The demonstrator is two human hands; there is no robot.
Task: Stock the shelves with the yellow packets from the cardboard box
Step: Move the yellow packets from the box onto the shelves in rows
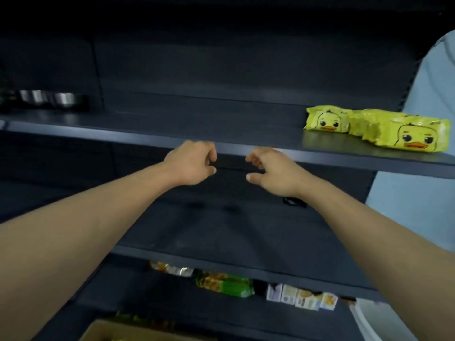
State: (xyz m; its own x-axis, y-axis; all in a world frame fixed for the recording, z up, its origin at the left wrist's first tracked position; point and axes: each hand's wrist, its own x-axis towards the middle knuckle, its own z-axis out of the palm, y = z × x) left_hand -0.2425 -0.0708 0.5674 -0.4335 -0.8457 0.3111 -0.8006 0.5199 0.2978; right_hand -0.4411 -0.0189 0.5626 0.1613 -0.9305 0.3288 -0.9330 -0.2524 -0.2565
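Observation:
Two yellow packets with a duck face lie on the upper dark shelf (172, 114) at the right: one further back (326, 119), one nearer the front (408, 134). My left hand (194, 163) and my right hand (273, 171) hang side by side in front of that shelf's front edge, fingers loosely curled, holding nothing. A corner of the cardboard box (108, 331) shows at the bottom edge, with a hint of yellow inside.
Metal bowls (54, 98) stand at the far left of the upper shelf. The middle shelf (221, 232) holds a small black item (294, 201). The lowest shelf carries green (225, 283) and white (301, 296) packets. A pale wall (428, 168) borders the right.

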